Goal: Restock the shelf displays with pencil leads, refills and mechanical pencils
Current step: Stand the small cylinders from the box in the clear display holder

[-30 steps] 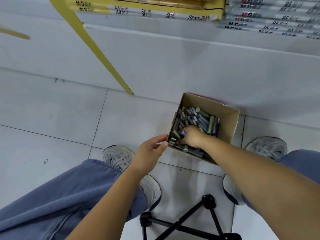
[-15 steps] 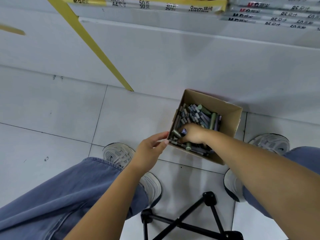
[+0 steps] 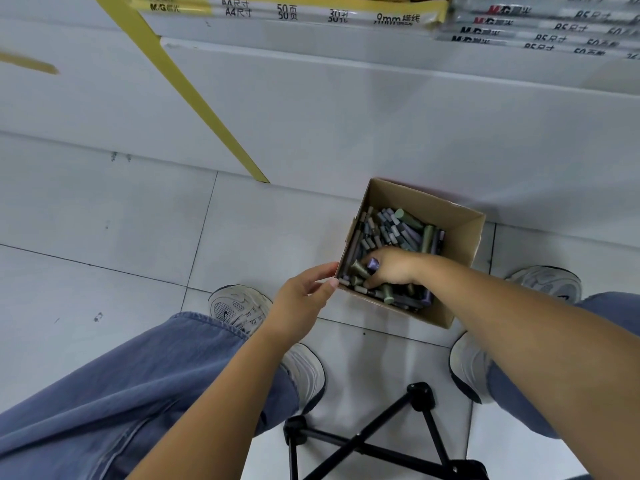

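Down on the floor (image 3: pixel 104 209) we have the cardboard box (image 3: pixel 459 235), open-topped, its far corner close to the white shelf base (image 3: pixel 381 126). It's well stocked with tubes (image 3: pixel 398 230), green, grey and purple, heaped every which way.

The right hand (image 3: pixel 393 270) is in there, buried at the box's near-left corner. Its fingers are curled down into the pile and wrapped round a bunch of tubes. 2 poke out past the knuckles, a purple-capped tube (image 3: pixel 372 263) and an olive-green tube (image 3: pixel 358 268). How many more are in that grip, I can't tell.

The left hand (image 3: pixel 301 297) is just outside the box, at that same near-left corner. The fingers are loose and slightly spread, holding nothing. A fingertip (image 3: pixel 330 283) touches the cardboard edge, with the thumb above it close to the wall.

Round about there are blue jeans (image 3: pixel 121 393) and 2 pale trainers, the left shoe (image 3: pixel 239 306) beside the left wrist and the right shoe (image 3: pixel 547 282) beyond the right forearm. A black folding frame (image 3: pixel 381 441) stands between the feet at the bottom edge. A yellow strip (image 3: pixel 194 95) runs diagonally down the shelf base to the floor. On the shelf at the top edge lie yellow-banded paper packs (image 3: pixel 311 12) marked A4. Grey packs (image 3: pixel 540 26) are stacked at the top-right corner.
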Demonstrator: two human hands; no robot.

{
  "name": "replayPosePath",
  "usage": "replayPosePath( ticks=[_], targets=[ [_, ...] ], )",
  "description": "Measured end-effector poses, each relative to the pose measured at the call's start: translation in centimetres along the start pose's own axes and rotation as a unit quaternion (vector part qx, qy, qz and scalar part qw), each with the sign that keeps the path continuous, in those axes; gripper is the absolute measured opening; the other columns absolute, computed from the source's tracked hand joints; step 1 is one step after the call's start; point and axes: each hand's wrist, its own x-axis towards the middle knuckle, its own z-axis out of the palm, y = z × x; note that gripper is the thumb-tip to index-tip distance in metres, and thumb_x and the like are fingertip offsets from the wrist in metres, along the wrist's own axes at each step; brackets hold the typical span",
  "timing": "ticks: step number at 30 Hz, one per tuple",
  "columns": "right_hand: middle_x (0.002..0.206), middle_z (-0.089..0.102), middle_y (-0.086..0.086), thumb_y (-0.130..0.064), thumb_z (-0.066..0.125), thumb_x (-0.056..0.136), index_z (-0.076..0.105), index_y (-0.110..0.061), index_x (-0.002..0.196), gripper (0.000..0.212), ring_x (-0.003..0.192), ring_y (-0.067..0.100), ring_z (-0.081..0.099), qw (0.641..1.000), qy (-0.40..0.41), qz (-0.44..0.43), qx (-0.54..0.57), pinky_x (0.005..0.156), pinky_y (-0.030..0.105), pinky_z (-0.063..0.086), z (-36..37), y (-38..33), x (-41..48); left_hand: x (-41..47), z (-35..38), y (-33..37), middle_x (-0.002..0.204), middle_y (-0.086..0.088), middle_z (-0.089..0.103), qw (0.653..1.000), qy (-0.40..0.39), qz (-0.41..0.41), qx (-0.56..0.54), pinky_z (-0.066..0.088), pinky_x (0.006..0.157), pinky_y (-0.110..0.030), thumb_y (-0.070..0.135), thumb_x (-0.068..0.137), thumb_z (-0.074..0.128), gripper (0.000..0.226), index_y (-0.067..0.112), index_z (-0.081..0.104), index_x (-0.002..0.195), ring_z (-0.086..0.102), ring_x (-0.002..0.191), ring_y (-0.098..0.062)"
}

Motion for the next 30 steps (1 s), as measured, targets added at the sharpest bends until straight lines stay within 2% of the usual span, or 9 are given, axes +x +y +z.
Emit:
replayPosePath(
  ticks=[10,13,15,19,21,24,27,29,30],
  targets=[
    [0.118,0.064,0.004,-0.025,0.071,0.086,0.061,-0.017,0.121,0.038,0.106,0.021,0.06,0.999,-0.029,0.003,-0.021,0.099,0.038,0.046,0.0,0.0,0.2,0.1,-0.1,0.0,0.117,0.013,0.071,1.0,0.002,-0.004,-0.001,0.052,0.1,-0.044,0.022,0.101,0.055,0.03,0.032,0.065,0.128,0.065,0.109,-0.007],
    [0.123,0.061,0.001,-0.028,0.072,0.084,0.057,-0.02,0.128,0.046,0.107,0.019,0.057,0.999,-0.028,0.001,-0.017,0.095,0.033,0.046,-0.1,0.1,0.1,0.0,0.0,-0.1,0.117,0.016,0.071,1.0,0.001,0.002,-0.001,0.052,0.1,-0.042,0.023,0.101,0.055,0.03,0.035,0.065,0.128,0.064,0.109,-0.004],
    [0.126,0.058,-0.001,-0.027,0.072,0.084,0.053,-0.023,0.133,0.052,0.106,0.018,0.055,1.0,-0.025,-0.008,-0.003,0.09,0.028,0.043,0.0,0.1,0.2,-0.1,0.0,-0.2,0.117,0.017,0.071,1.0,0.0,0.002,-0.001,0.053,0.099,-0.043,0.023,0.102,0.054,0.03,0.037,0.064,0.127,0.064,0.11,-0.008],
    [0.121,0.063,-0.003,-0.024,0.072,0.085,0.056,-0.027,0.128,0.046,0.097,0.014,0.057,0.999,-0.032,-0.022,0.016,0.084,0.027,0.041,0.1,0.2,0.5,0.1,0.0,-0.2,0.112,0.019,0.072,1.0,-0.002,0.01,-0.002,0.054,0.097,-0.042,0.023,0.101,0.055,0.03,0.046,0.065,0.117,0.065,0.109,-0.01],
    [0.12,0.063,-0.004,-0.024,0.071,0.085,0.056,-0.027,0.129,0.046,0.1,0.015,0.057,0.999,-0.034,-0.022,0.02,0.086,0.028,0.041,0.3,0.3,0.6,0.1,-0.1,-0.2,0.111,0.02,0.072,1.0,0.0,0.011,0.0,0.054,0.097,-0.04,0.024,0.101,0.055,0.03,0.049,0.064,0.114,0.065,0.108,-0.007],
    [0.121,0.063,-0.004,-0.023,0.07,0.087,0.057,-0.025,0.127,0.042,0.102,0.013,0.059,0.997,0.005,-0.036,0.064,0.087,0.027,0.043,0.1,0.5,0.3,0.2,-0.1,-0.3,0.112,0.019,0.072,1.0,0.0,0.012,0.002,0.055,0.096,-0.04,0.024,0.101,0.055,0.029,0.044,0.065,0.119,0.066,0.106,-0.007],
    [0.107,0.064,-0.01,-0.021,0.068,0.089,0.06,-0.023,0.117,0.03,0.092,0.007,0.061,0.98,0.084,-0.062,0.168,0.081,0.02,0.046,-0.9,0.6,-1.4,0.2,-0.1,-0.1,0.114,0.014,0.072,1.0,0.002,0.005,0.014,0.055,0.095,-0.043,0.025,0.1,0.057,0.028,0.035,0.066,0.125,0.067,0.099,-0.008],
    [0.105,0.069,-0.004,-0.016,0.068,0.089,0.064,-0.024,0.105,0.018,0.101,0.015,0.065,0.955,0.117,-0.09,0.259,0.087,0.025,0.049,-1.8,0.6,-3.2,0.1,-0.1,0.4,0.12,0.014,0.069,1.0,0.02,0.002,0.023,0.055,0.093,-0.034,0.027,0.097,0.062,0.03,0.031,0.064,0.127,0.066,0.101,-0.002],
    [0.105,0.071,-0.004,-0.015,0.068,0.089,0.065,-0.028,0.102,0.018,0.104,0.015,0.065,0.943,0.131,-0.106,0.286,0.086,0.024,0.049,-2.1,0.4,-4.3,0.0,-0.1,0.8,0.121,0.014,0.067,0.998,0.04,0.009,0.037,0.054,0.088,-0.024,0.029,0.095,0.065,0.032,0.031,0.063,0.127,0.064,0.1,0.001]
  ],
)
